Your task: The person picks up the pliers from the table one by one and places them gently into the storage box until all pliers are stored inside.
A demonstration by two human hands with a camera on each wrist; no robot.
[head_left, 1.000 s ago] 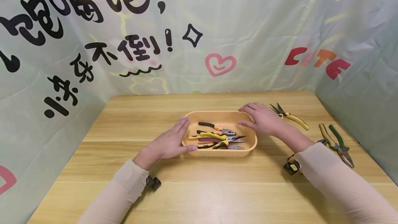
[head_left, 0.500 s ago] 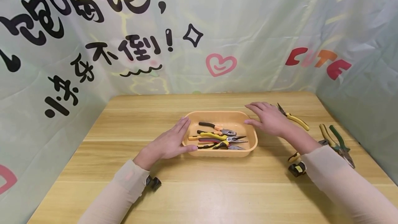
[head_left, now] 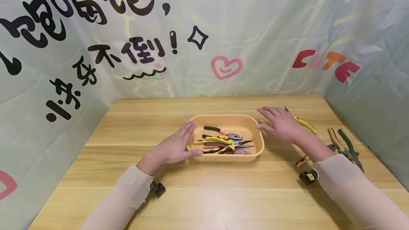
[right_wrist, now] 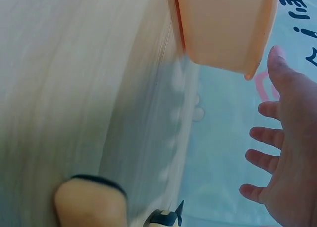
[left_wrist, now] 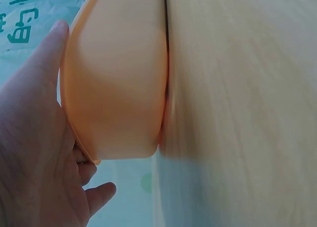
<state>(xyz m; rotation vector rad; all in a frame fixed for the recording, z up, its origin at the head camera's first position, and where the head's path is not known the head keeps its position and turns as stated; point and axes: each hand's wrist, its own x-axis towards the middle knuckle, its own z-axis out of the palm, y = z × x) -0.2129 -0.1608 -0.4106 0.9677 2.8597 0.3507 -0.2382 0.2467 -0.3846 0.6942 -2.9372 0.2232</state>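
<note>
Oblong orange plastic basket (head_left: pixel 228 157), on wooden desk (head_left: pixel 204 194); left hand (head_left: pixel 172 147) spread against rim, right hand (head_left: pixel 282 126) spread just beside. Apparent step: steadying; next likely calls for gripping yellow-handled metal pliers (head_left: pixel 306 124).

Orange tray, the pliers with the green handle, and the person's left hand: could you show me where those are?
Orange tray (head_left: pixel 227 158), head view: front wall.
Green-handled pliers (head_left: pixel 348 141), head view: green handle.
Left hand (head_left: pixel 172 149), head view: back of the hand.
</note>
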